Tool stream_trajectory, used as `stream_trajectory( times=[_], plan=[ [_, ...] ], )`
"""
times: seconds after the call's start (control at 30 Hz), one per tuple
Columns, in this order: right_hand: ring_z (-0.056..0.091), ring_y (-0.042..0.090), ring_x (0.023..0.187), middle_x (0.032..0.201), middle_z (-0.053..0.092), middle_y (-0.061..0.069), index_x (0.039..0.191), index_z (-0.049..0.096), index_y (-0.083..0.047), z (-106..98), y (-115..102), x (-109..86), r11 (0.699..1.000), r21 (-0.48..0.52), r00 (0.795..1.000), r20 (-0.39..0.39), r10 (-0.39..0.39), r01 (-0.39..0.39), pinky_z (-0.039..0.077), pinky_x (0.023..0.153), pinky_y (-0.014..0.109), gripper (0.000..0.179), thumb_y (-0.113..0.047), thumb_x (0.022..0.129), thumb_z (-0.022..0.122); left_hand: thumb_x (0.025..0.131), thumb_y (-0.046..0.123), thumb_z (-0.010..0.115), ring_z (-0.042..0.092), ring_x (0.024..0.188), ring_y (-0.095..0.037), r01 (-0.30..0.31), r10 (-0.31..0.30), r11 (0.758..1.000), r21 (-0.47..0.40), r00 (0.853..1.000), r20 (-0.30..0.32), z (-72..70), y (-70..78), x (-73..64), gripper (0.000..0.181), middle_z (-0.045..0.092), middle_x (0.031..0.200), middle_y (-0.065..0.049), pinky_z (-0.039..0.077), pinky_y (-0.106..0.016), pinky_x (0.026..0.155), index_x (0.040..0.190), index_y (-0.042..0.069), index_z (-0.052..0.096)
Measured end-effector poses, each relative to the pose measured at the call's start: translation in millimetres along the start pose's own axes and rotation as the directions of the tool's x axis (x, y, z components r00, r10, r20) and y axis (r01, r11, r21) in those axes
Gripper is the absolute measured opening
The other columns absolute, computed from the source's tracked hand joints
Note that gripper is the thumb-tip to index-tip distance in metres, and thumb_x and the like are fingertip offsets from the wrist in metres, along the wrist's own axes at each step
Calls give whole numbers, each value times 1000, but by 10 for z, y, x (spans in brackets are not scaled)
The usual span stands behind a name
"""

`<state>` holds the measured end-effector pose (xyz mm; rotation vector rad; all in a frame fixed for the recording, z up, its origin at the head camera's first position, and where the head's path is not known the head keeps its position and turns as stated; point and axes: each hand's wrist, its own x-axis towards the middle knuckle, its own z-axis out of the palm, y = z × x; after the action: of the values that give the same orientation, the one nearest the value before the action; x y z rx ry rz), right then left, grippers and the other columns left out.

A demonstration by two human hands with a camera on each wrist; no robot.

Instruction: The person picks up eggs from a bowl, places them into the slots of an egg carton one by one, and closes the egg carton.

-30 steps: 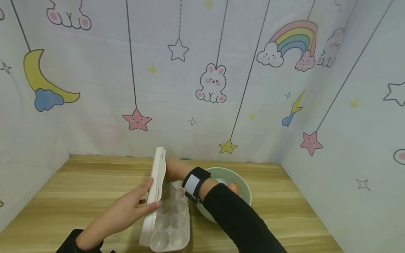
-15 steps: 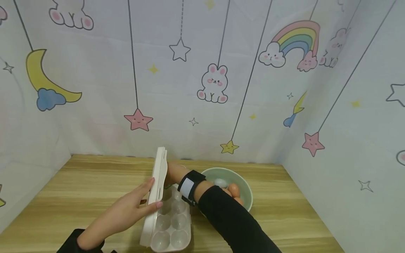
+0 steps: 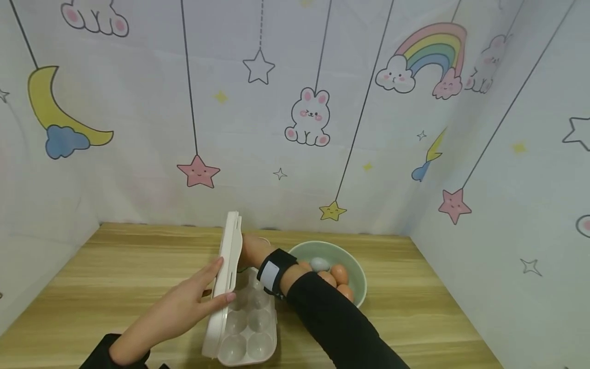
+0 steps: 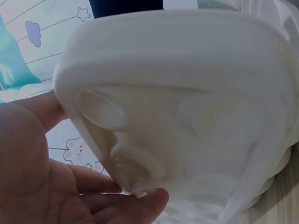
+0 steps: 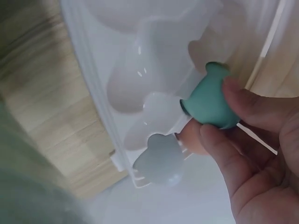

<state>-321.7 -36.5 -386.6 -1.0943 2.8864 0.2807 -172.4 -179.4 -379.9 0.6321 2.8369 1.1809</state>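
Note:
My left hand [image 3: 186, 302] holds the raised lid [image 3: 227, 261] of a white plastic egg box, thumb on one side and fingers on the other. In the left wrist view its fingers [image 4: 100, 183] lie along the lid's edge. Beyond the lid, my right hand [image 3: 254, 251] reaches over the far cups of the box [image 3: 260, 320]; the head view hides its fingertips. The right wrist view shows it pinching a teal egg [image 5: 210, 100] over a cup. Beside that egg, a pale blue-grey egg [image 5: 163, 158] and a partly covered brown egg [image 5: 191, 137] sit in the end cups. The near cups hold nothing.
To the right of the box, a pale green bowl [image 3: 361, 284] holds several brown eggs [image 3: 339, 274] and a pale blue-grey egg [image 3: 320, 264]. My right forearm [image 3: 336, 312] partly covers it. The wooden tabletop [image 3: 415, 302] ends at a printed cloth wall [image 3: 258, 205].
My right wrist has shifted slightly left over the far cups, uncovering more of the bowl and its eggs. The left hand and the lid stay as they were.

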Motion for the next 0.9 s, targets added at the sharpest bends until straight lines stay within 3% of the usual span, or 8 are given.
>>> stream_trajectory(
  times=[0.07, 0.17, 0.2, 0.3, 0.4, 0.47, 0.6, 0.9],
  plan=[
    [49, 3, 70, 86, 67, -4, 86, 65, -10, 7, -26, -1, 1000, 13, 1000, -18, 18, -18, 44, 66, 11, 6, -13, 81, 68, 89, 59, 54, 49, 118, -32, 1, -1, 1000, 8, 1000, 0, 0, -1, -3, 89, 25, 152, -25, 50, -51, 92, 150, 2, 21],
    [54, 6, 69, 79, 66, -3, 82, 65, -11, 269, 32, 168, 991, 123, 994, -97, 57, -45, 49, 67, 16, 7, -6, 77, 67, 90, 58, 54, 46, 121, -34, 4, -4, 1000, 8, 1000, 12, -2, 0, -3, 89, 24, 152, -25, 50, -52, 92, 150, 2, 20],
    [54, 7, 69, 77, 65, -5, 80, 64, -13, 483, 104, 335, 995, 93, 992, -117, 41, -30, 50, 67, 18, 7, -7, 76, 67, 90, 58, 54, 46, 121, -34, 9, -9, 1000, 8, 1000, 12, 4, 0, -4, 89, 24, 152, -25, 50, -52, 92, 150, 3, 20],
    [53, 7, 68, 75, 64, -6, 79, 64, -14, 525, 138, 370, 998, 66, 995, -102, 15, -9, 50, 66, 19, 5, -10, 77, 68, 90, 59, 53, 42, 124, -35, 1, -1, 1000, 21, 1000, 3, 14, -2, -6, 89, 24, 152, -25, 48, -54, 94, 150, 2, 20],
    [53, 8, 67, 75, 60, -6, 79, 63, -14, 326, 103, 267, 1000, 17, 1000, 0, -13, 13, 49, 63, 21, 7, -18, 79, 69, 90, 60, 53, 41, 125, -34, -7, 7, 1000, 28, 1000, -8, 24, -7, -13, 89, 25, 152, -25, 47, -54, 95, 149, 2, 21],
    [51, 10, 65, 73, 58, -4, 79, 64, -12, 99, 70, 101, 996, 92, 998, 55, -4, -1, 47, 59, 21, 8, -16, 79, 71, 90, 60, 53, 42, 124, -34, -8, 8, 1000, 25, 1000, -7, 31, -6, -7, 89, 25, 152, -25, 47, -53, 95, 149, 2, 21],
    [52, 12, 68, 78, 64, -1, 85, 68, -11, 6, 149, 56, 980, 197, 998, 56, -24, 12, 49, 61, 22, 12, -13, 76, 76, 90, 59, 53, 44, 122, -33, -10, 10, 1000, 26, 1000, -12, 35, -11, -8, 88, 25, 152, -25, 48, -53, 94, 150, 3, 21],
    [60, 15, 88, 104, 70, 4, 110, 65, -11, -154, 409, -24, 980, 181, 995, 46, -92, 83, 54, 77, 30, 31, -22, 83, 73, 90, 59, 53, 55, 111, -31, 10, -10, 1000, 13, 1000, 15, 18, -19, 0, 89, 22, 152, -26, 53, -50, 88, 150, 3, 18]
  ],
)
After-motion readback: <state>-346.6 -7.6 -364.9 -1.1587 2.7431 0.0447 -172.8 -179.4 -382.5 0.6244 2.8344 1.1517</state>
